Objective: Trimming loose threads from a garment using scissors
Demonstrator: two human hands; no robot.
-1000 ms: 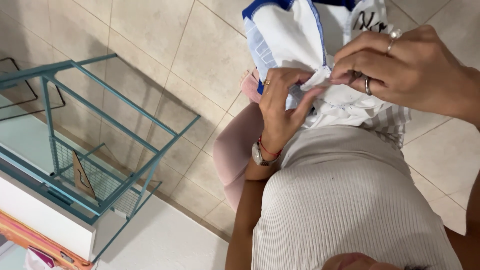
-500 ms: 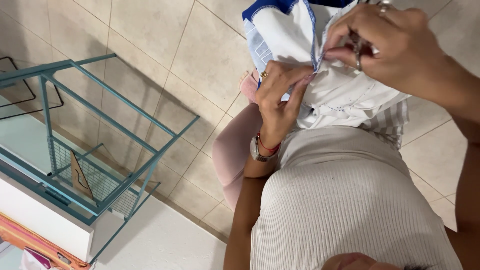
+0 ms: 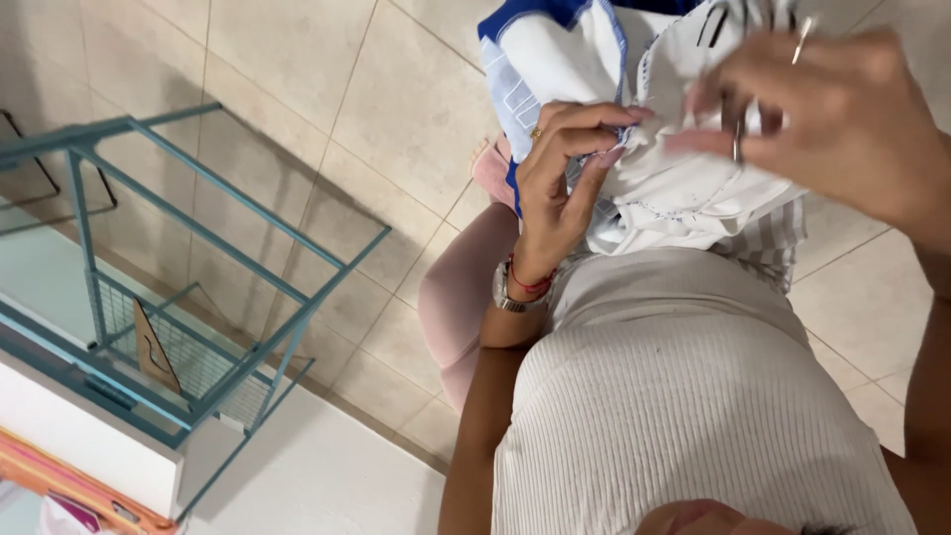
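Cloth: a white cloth [image 3: 684,188] with blue trim and blue dotted stitching lay bunched in the upper middle of the frame, above the person's ribbed top, held between both hands.
Blue edge: a blue border ran along the cloth's upper left fold, near the top edge of the frame.
Left hand: the left hand [image 3: 565,178] sat at the cloth's left side, just left of centre in the upper half, fingers curled and pinching a fold of the cloth, with a ring on one finger.
Right hand: the right hand [image 3: 822,119] was in the upper right, blurred, fingers closed over the top of the cloth; a thin metal thing showed between the fingers, too blurred to say what it was. A ring showed on one finger.
Wrist: a watch [image 3: 507,292] and a red band circled the left wrist, just below the left hand.
Top: a ribbed light top [image 3: 684,396] filled the lower right of the frame, under the cloth.
Leg: a leg in pink [image 3: 456,307] showed in the middle, left of the wrist, over the floor.
Floor: beige tiles [image 3: 297,59] covered the upper left and centre.
Frame: a teal metal rack [image 3: 188,297] with a wire mesh shelf stood at the left.
Base: a white surface [image 3: 307,476] lay along the lower left.
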